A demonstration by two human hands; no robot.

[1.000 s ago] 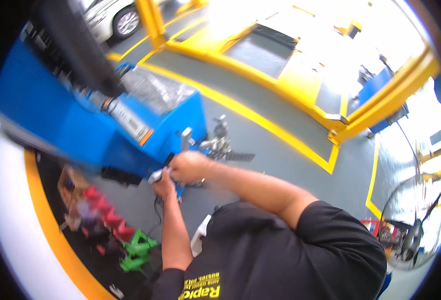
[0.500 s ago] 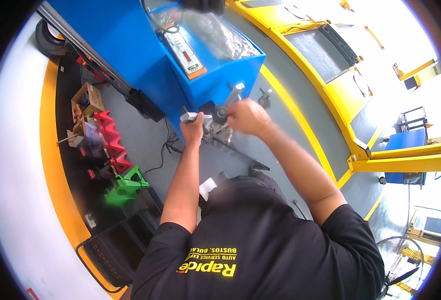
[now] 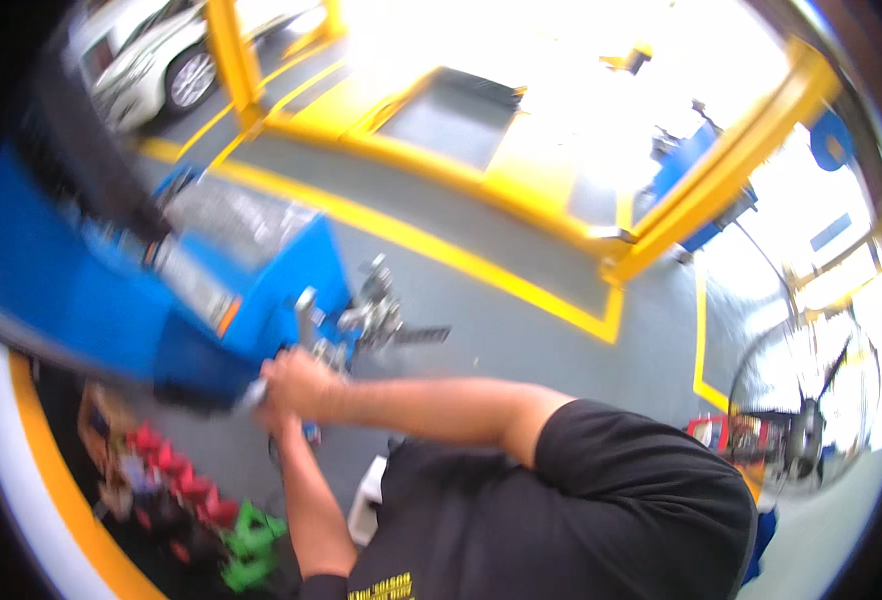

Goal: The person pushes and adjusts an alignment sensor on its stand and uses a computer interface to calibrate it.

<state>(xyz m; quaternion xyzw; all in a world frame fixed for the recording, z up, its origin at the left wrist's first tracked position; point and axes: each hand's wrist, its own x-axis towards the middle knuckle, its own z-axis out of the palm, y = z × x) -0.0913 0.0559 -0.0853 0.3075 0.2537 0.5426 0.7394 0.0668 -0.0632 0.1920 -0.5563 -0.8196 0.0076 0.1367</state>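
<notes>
My left hand (image 3: 280, 420) is closed round a silver metal clamp (image 3: 307, 312) with upright arms, beside the blue cabinet (image 3: 306, 265). A pale end of the metal juts out left of my fingers. Close against it, my right hand (image 3: 304, 384) is curled and laid over the clamp's near side, its arm stretched across from the right. Motion blur and the hand itself hide what those fingers grip. A second silver clamp (image 3: 375, 312) with a dark bar stands just to the right, at the cabinet's side.
Clear plastic sheeting (image 3: 246, 215) and a control panel (image 3: 196, 290) top the cabinet. Red stands (image 3: 176, 465) and a green stand (image 3: 253, 540) are at lower left. A yellow lift (image 3: 441, 175) is beyond, a fan (image 3: 809, 415) at right, a white car (image 3: 151, 75) far left.
My view has swung to the right, so the cabinet now appears farther left. My right hand has moved from the clamp's dark knob over to beside my left hand.
</notes>
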